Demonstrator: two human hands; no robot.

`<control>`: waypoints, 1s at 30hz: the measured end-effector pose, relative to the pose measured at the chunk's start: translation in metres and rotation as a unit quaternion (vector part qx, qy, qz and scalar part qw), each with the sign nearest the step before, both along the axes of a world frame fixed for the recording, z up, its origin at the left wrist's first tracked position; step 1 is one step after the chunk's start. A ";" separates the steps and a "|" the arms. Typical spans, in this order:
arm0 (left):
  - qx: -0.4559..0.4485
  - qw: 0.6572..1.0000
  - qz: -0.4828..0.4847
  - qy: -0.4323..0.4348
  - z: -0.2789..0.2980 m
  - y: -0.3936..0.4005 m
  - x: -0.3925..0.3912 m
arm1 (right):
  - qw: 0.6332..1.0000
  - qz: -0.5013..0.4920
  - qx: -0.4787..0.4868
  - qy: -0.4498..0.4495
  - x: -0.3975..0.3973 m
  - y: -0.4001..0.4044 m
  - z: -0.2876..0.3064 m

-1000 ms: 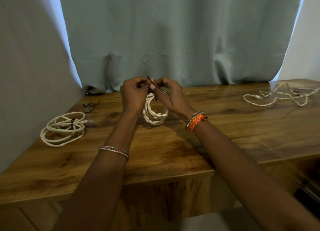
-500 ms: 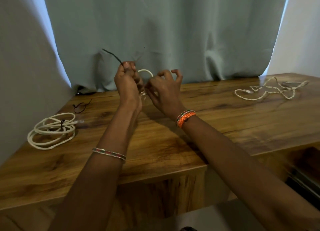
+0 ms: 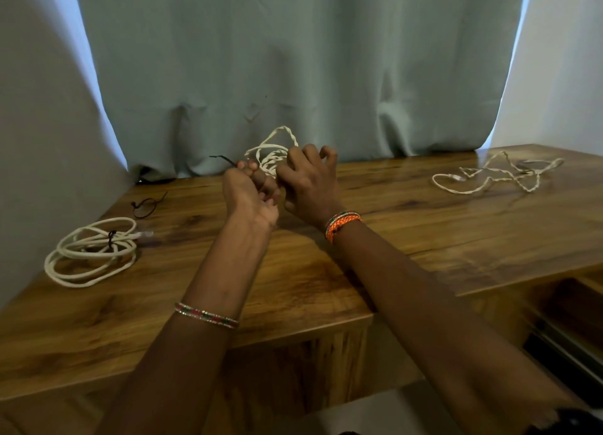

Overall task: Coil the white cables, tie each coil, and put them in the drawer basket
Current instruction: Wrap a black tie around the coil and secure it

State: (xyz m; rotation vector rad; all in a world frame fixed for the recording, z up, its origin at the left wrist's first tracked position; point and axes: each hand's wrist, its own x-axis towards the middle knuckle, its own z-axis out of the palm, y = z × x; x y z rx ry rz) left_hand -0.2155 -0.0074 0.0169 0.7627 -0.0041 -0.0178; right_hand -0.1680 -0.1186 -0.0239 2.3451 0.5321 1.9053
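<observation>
A white braided cable coil [image 3: 272,152] is held upright above the middle of the wooden table [image 3: 424,226]. My left hand [image 3: 249,191] pinches a thin black tie [image 3: 223,159] whose free end sticks out to the left. My right hand [image 3: 306,180] grips the coil from the right, fingers curled round its strands. A tied white coil [image 3: 93,252] with a black tie lies at the table's left. An uncoiled white cable [image 3: 496,175] sprawls at the far right. The basket is not in view.
A spare black tie [image 3: 146,204] lies behind the tied coil. A pale curtain [image 3: 293,69] hangs close behind the table. An open drawer recess [image 3: 571,323] shows at the lower right, below the table's front edge.
Both hands have come down toward the table with the coil. The tie's free end, first on the right and then raised high at the left, now points low to the left.
</observation>
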 end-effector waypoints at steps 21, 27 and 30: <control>0.150 0.985 -0.006 -0.088 0.029 0.003 0.020 | 0.995 0.027 0.050 0.083 0.003 0.000 0.007; 0.332 0.900 -0.022 -0.281 0.040 0.008 0.048 | 0.915 0.112 0.293 0.253 0.003 -0.011 0.008; 0.430 0.846 -0.034 -0.314 0.008 0.012 0.061 | 0.807 0.249 0.451 0.288 0.005 -0.013 0.010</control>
